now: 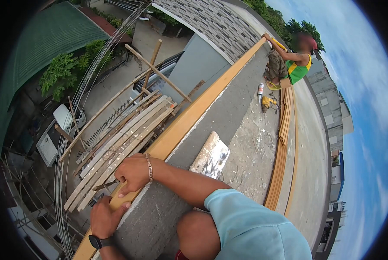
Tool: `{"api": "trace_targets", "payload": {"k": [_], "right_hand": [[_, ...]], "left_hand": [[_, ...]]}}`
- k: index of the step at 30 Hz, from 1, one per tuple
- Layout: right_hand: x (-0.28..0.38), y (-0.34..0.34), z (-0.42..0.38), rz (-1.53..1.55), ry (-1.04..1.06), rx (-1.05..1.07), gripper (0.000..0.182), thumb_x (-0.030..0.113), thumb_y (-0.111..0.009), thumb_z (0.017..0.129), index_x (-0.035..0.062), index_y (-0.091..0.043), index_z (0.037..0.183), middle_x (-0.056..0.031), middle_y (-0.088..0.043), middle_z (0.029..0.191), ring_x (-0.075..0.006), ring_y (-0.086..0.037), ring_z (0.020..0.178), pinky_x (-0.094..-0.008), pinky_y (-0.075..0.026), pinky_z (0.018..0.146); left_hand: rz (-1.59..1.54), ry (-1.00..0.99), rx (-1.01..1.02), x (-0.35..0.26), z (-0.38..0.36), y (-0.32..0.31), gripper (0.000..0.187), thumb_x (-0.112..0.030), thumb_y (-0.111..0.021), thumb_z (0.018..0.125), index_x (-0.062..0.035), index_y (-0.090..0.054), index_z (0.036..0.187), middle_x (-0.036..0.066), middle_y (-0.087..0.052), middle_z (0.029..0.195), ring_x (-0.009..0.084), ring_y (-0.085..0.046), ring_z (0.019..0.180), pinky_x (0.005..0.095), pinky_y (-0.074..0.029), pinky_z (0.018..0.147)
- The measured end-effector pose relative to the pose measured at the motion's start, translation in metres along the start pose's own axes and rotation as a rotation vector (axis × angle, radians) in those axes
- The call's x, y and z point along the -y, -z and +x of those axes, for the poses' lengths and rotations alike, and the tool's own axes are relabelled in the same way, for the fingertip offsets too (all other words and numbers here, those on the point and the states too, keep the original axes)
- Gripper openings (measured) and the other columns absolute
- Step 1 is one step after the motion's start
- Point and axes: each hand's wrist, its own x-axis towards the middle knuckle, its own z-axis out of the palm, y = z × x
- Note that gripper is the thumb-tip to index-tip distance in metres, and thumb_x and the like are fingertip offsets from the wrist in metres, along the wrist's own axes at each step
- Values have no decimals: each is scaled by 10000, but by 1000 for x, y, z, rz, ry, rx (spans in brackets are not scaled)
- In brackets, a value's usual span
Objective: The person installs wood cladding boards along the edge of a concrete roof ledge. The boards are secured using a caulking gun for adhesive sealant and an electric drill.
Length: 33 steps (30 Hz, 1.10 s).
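A long tan board [202, 99] runs along the outer edge of the grey cement ledge [168, 203]. My right hand [134, 172], with a chain bracelet at the wrist, is closed over this board, its thumb on top and its fingers partly hidden behind the far edge. Just below it, my left hand [106, 218], wearing a dark watch, wraps round the same board with the thumb across it. A flat board smeared with white paste [211, 157] rests on the ledge beyond my right forearm. My bent knee shows beside the ledge.
A co-worker [289, 65] crouches at the far end, one hand on the tan board. Near them lie a yellow drill [268, 103] and a sealant tube [260, 91]. Tan strips [280, 151] line the right. Scaffold planks [120, 151] and overhead wires [88, 82] lie beyond the drop.
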Motion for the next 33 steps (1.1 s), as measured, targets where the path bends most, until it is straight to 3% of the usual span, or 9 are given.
{"api": "trace_targets", "payload": {"k": [2,6,8,12,14,21,23,26,33], "right_hand": [[-2,-3,0,-4,62,-56,481,531,-713,646,64,-595,661,-107,-612,649,-321,-618,687,-408,-451,604],[-3,-4,2,1,69,-63,483,529,-714,645,63,-593,665,-107,-614,657,-321,-619,698,-408,-452,608],[-1,-1,2,-3,19,-9,488,557,-706,639,76,-642,692,-113,-659,743,-309,-638,786,-404,-482,695],[-1,-1,1,-9,18,-6,486,555,-704,642,76,-640,689,-110,-660,743,-310,-638,786,-404,-481,695],[-5,-5,2,-6,61,-45,474,527,-712,649,68,-597,676,-106,-622,675,-319,-624,713,-412,-454,613],[-3,-4,1,-4,58,-49,476,533,-708,650,71,-599,682,-106,-625,680,-316,-627,726,-413,-457,623],[-1,-2,1,8,14,-17,475,545,-709,636,77,-632,673,-114,-659,742,-314,-639,791,-410,-480,706],[-3,-4,0,-3,55,-51,472,531,-708,650,72,-604,683,-102,-626,677,-314,-628,719,-409,-460,623],[-2,-3,0,-1,64,-48,470,532,-708,649,72,-614,686,-101,-634,688,-310,-631,720,-405,-464,626]], "left_hand": [[2,5,1,0,0,0,620,-496,-702,686,69,-625,928,277,-617,791,420,-608,780,459,-460,698],[2,-16,-20,4,1,-3,614,-490,-702,689,67,-627,935,274,-619,790,419,-608,784,458,-460,700],[0,-17,-21,3,0,-3,609,-487,-701,692,67,-627,933,274,-618,788,419,-608,781,456,-460,698],[-21,-20,-27,4,0,-3,587,-467,-706,699,68,-627,926,275,-617,783,417,-608,770,448,-462,688],[-16,-31,-40,6,1,-5,579,-459,-709,699,69,-625,922,276,-616,781,418,-608,766,447,-462,685],[-4,-49,-56,9,1,-8,559,-440,-716,702,74,-618,898,274,-611,766,417,-603,750,447,-457,673],[-3,-55,-62,9,1,-8,558,-438,-716,702,75,-617,898,273,-610,763,417,-601,747,446,-456,670],[-11,-56,-59,7,1,-6,555,-435,-715,703,76,-614,897,272,-607,759,416,-597,743,445,-452,664],[-1,-44,-52,8,1,-8,559,-437,-713,701,78,-609,893,273,-603,751,417,-595,737,444,-451,659]]}}
